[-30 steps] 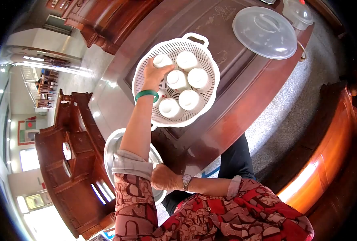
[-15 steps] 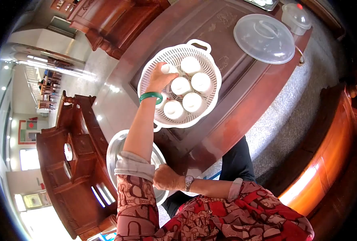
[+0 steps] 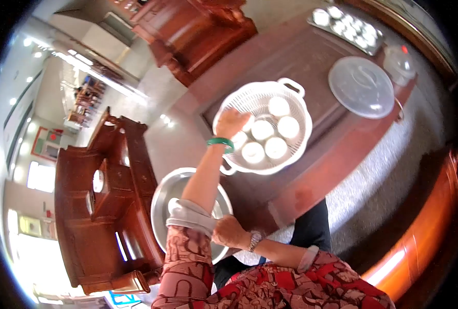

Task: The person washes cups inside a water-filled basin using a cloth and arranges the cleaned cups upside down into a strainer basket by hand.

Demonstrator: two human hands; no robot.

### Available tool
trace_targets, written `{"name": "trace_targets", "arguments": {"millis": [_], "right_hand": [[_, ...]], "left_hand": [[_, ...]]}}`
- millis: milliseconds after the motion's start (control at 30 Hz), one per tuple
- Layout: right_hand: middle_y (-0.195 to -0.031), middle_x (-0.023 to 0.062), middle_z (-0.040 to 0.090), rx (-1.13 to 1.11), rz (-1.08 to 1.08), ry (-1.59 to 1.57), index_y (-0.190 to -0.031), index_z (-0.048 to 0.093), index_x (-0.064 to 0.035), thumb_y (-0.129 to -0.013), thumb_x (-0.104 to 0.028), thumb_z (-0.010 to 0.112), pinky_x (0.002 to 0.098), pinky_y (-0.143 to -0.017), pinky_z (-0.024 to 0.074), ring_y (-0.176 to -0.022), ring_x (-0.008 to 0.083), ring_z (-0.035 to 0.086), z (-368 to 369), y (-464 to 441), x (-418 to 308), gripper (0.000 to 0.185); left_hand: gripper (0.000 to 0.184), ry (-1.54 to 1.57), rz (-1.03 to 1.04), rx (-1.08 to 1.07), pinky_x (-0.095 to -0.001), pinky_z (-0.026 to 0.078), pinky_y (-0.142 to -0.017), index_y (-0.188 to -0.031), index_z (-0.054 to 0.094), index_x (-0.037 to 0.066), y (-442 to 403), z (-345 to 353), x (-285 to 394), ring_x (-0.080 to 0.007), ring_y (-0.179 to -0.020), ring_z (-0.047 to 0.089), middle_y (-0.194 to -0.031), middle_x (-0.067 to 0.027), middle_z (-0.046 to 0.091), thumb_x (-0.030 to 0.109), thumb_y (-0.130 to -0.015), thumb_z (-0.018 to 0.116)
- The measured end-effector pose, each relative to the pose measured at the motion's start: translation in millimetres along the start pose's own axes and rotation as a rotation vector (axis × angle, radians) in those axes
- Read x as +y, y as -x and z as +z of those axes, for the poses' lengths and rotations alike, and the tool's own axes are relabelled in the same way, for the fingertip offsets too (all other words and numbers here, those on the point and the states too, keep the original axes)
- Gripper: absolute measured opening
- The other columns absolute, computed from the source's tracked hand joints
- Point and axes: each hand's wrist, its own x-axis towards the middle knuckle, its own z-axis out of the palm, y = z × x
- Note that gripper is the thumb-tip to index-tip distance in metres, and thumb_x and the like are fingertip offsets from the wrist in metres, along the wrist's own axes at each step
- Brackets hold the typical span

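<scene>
My left hand (image 3: 232,122), a green bangle on its wrist, reaches into a white plastic colander (image 3: 306,134). Its fingers curl over a round white piece (image 3: 248,122), partly hidden and blurred. Several similar white pieces (image 3: 262,130) lie around it in the colander; their exact kind is unclear. My right hand (image 3: 231,232), with a wristwatch, is closed in a fist against my left arm's rolled sleeve (image 3: 190,216) and appears to grip its edge. Beneath the left forearm stands a metal basin (image 3: 159,211), with something white partly visible inside.
The colander stands on a dark wooden table (image 3: 316,170). Farther back are a translucent lid (image 3: 360,85), a clear lidded container (image 3: 398,67) and a tray (image 3: 337,35) bearing several white pieces. Carved wooden chairs (image 3: 203,41) and a wooden cabinet (image 3: 79,216) surround the table.
The view has shifted, so the whole back tray now shows. Within the colander, the left fingers and the white piece have moved slightly towards the middle. My right fist stays at the sleeve.
</scene>
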Motion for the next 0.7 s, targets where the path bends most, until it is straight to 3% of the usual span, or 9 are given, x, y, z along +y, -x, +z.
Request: {"name": "trace_targets", "arguments": {"millis": [33,67,133,200,333,400,467,533,700], "right_hand": [[-0.048,0.0045,0.051,-0.047,0.008,-0.004,-0.056,0.051,-0.0077,-0.079,-0.017,0.059,0.0352,-0.046,0.0447,-0.042,0.0162,0.053,-4,-2,0,0.026],[-0.046,0.0053,0.050,0.012,-0.004,0.016,-0.057,0.051,-0.0081,-0.079,-0.019,0.060,0.0362,-0.043,0.0435,-0.040,0.0174,0.051,1,-1,1,0.026],[-0.045,0.0071,0.050,0.022,0.027,0.070,-0.058,0.053,-0.0076,-0.078,-0.019,0.060,0.0369,-0.041,0.0428,-0.040,0.0198,0.053,9,0,3,0.025],[-0.046,0.0087,0.052,0.007,-0.029,0.064,-0.061,0.056,-0.0061,-0.077,-0.019,0.060,0.0380,-0.042,0.0438,-0.042,0.0241,0.055,7,-1,5,0.021],[-0.053,0.0118,0.057,0.021,0.057,0.091,-0.070,0.059,-0.0055,-0.077,-0.020,0.060,0.0401,-0.045,0.0469,-0.048,0.0296,0.058,-1,-6,-7,0.016],[-0.057,0.0119,0.057,-0.058,0.188,0.068,-0.062,0.057,-0.0065,-0.064,-0.017,0.067,0.0412,-0.053,0.0464,-0.055,0.0333,0.058,-12,-13,-19,0.015],[-0.058,0.0120,0.057,-0.064,0.171,0.083,-0.074,0.058,-0.0069,-0.071,-0.017,0.064,0.0421,-0.051,0.0461,-0.054,0.0325,0.058,-2,-12,-13,0.012],[-0.058,0.0110,0.058,-0.012,0.126,0.173,-0.095,0.052,-0.0057,-0.086,-0.023,0.052,0.0407,-0.046,0.0464,-0.052,0.0304,0.060,2,-12,-14,0.019],[-0.058,0.0110,0.058,0.009,0.119,0.215,-0.095,0.052,-0.0072,-0.086,-0.022,0.051,0.0422,-0.049,0.0470,-0.053,0.0311,0.060,6,-12,-15,0.018]], "left_hand": [[0.051,0.005,0.035,-0.020,-0.0426,0.049,-0.075,-0.067,0.064,-0.001,3,-3,2,-0.0350,-0.078,0.063,-0.068,-0.0182,0.063,0.048,-0.075,0.054],[0.053,-0.032,0.053,0.015,-0.0420,0.047,-0.079,-0.072,0.064,-0.002,-5,5,-12,-0.0351,-0.084,0.062,-0.074,-0.0196,0.064,0.050,-0.075,0.053],[0.065,0.004,0.034,-0.028,-0.0391,0.041,-0.094,-0.111,0.056,-0.005,-10,12,-20,-0.0337,-0.110,0.054,-0.110,-0.0229,0.060,0.050,-0.077,0.056],[0.073,0.017,0.042,0.058,-0.0388,0.039,-0.098,-0.126,0.045,-0.005,6,11,-15,-0.0347,-0.116,0.050,-0.118,-0.0247,0.055,0.048,-0.077,0.058],[0.066,0.119,0.121,0.163,-0.0404,0.039,-0.096,-0.125,0.045,-0.003,30,13,-17,-0.0364,-0.114,0.051,-0.118,-0.0262,0.054,0.041,-0.077,0.060],[0.056,0.307,0.190,0.210,-0.0413,0.041,-0.094,-0.121,0.049,0.000,56,-1,-6,-0.0372,-0.110,0.053,-0.115,-0.0244,0.056,0.033,-0.077,0.061],[0.048,0.270,0.228,0.330,-0.0411,0.043,-0.090,-0.115,0.053,0.001,78,-4,-10,-0.0366,-0.106,0.054,-0.110,-0.0222,0.058,0.028,-0.077,0.063],[0.046,0.255,0.212,0.384,-0.0404,0.043,-0.090,-0.112,0.055,0.000,110,-18,-18,-0.0348,-0.105,0.055,-0.108,-0.0208,0.059,0.028,-0.076,0.065],[0.038,0.234,0.203,0.511,-0.0371,0.048,-0.078,-0.108,0.059,0.006,195,-36,-85,-0.0307,-0.089,0.059,-0.101,-0.0174,0.061,0.024,-0.076,0.069]]}}
